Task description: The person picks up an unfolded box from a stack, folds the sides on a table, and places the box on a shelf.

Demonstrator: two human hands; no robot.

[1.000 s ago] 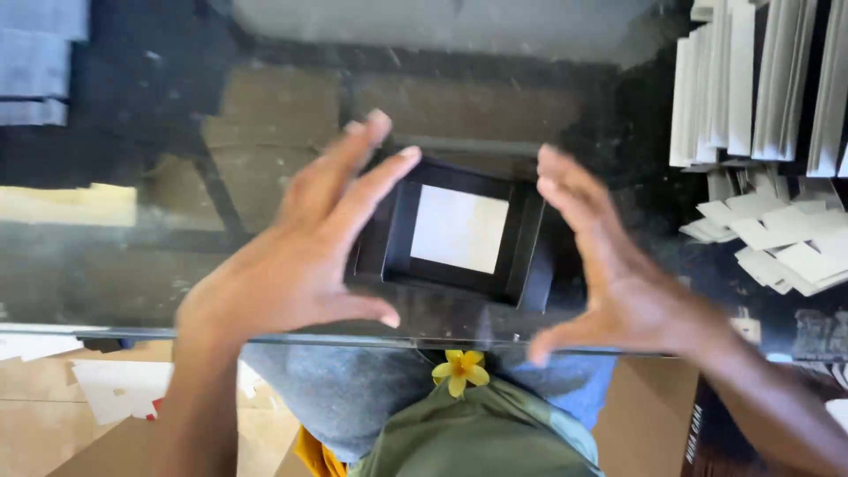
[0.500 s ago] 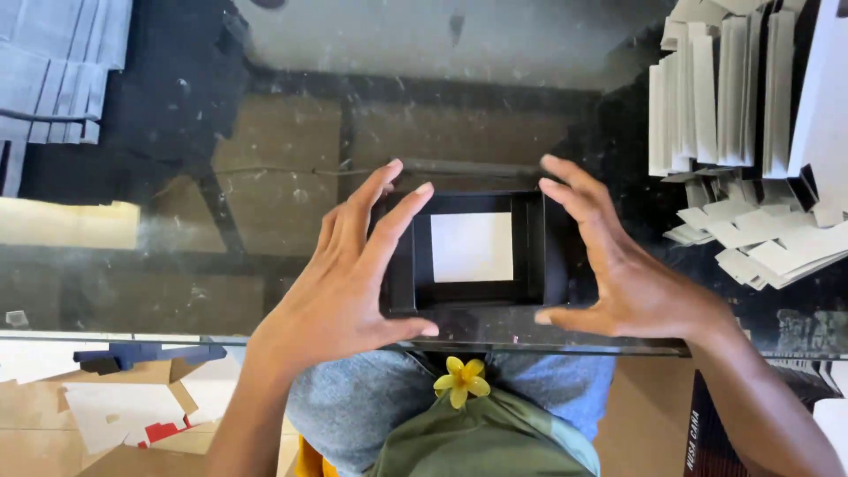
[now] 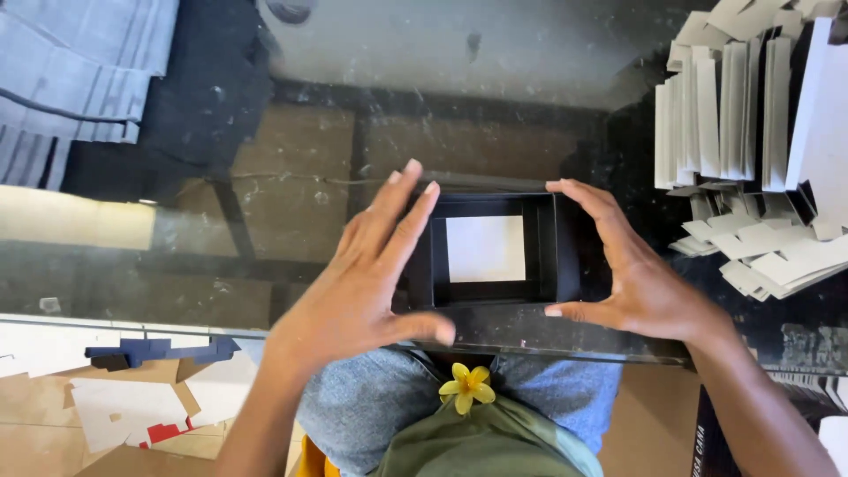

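A small black open box (image 3: 495, 252) with a white square at its bottom sits on the glass table (image 3: 291, 221) near the front edge. My left hand (image 3: 371, 274) presses flat against the box's left wall, fingers pointing away and thumb along the near side. On the other side, my right hand (image 3: 632, 278) cups the right wall, its thumb at the near right corner. Both hands hold the box between them.
Stacks of white and grey folded cardboard pieces (image 3: 751, 124) stand at the right of the table. Grey sheets (image 3: 79, 79) lie at the far left. A yellow flower (image 3: 466, 387) rests on my lap, and cardboard scraps (image 3: 115, 406) lie on the floor below.
The box has straightened so its walls stand square. Both hands have closed in tighter on its sides, and the view has shifted slightly.
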